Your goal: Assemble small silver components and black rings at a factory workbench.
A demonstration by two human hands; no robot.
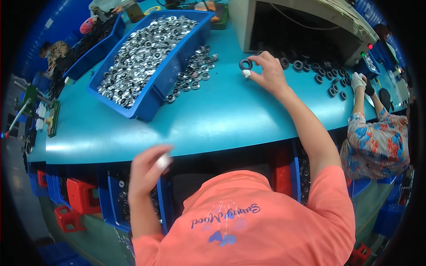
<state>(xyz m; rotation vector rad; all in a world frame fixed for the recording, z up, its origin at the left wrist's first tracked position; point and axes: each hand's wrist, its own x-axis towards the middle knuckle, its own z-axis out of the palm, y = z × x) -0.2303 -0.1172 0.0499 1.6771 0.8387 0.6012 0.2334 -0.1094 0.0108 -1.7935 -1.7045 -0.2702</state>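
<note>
White finger cover (163, 162) on the left hand (147, 167), by the smooth blue-green table (213, 119); too blurry to say if holding anything. Farther off, pinches a round black ring (241, 66) in the right hand (271, 75), above the table. Might slip and roll among loose black rings (335, 72) if held too loosely.

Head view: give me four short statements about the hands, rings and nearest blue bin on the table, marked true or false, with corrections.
1. The right hand pinches a black ring. True.
2. Silvery parts lie both in and beside the blue bin. True.
3. The left hand is inside the blue bin. False: it is at the teal table's front edge, apart from the bin.
4. The loose black rings on the table lie left of the bin. False: they lie right of it.
</note>
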